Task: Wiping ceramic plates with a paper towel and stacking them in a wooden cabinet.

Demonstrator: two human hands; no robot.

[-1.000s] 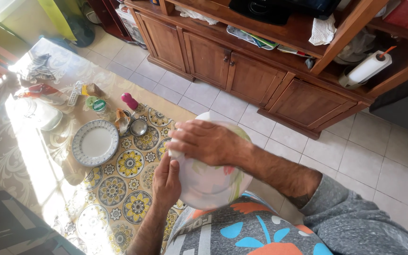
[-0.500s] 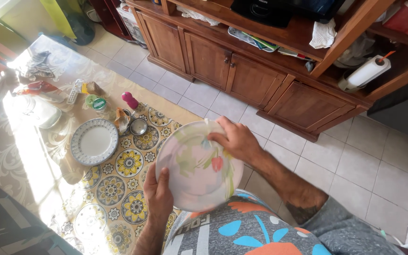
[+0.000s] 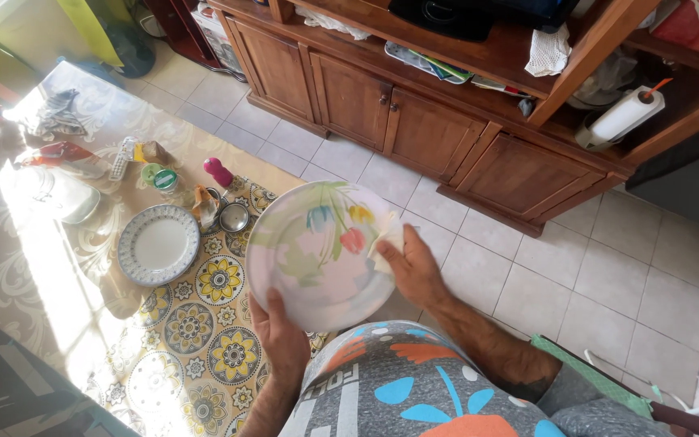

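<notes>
Head view: floral plate (image 3: 317, 255) between left hand (image 3: 279, 336) and right hand (image 3: 414, 271).

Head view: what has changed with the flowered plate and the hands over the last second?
The right hand, pressing a pale cloth, slid from the top of the flowered plate across to its right edge, uncovering the painted face. The left hand keeps gripping the bottom rim. The plate on the table stayed put.
</notes>
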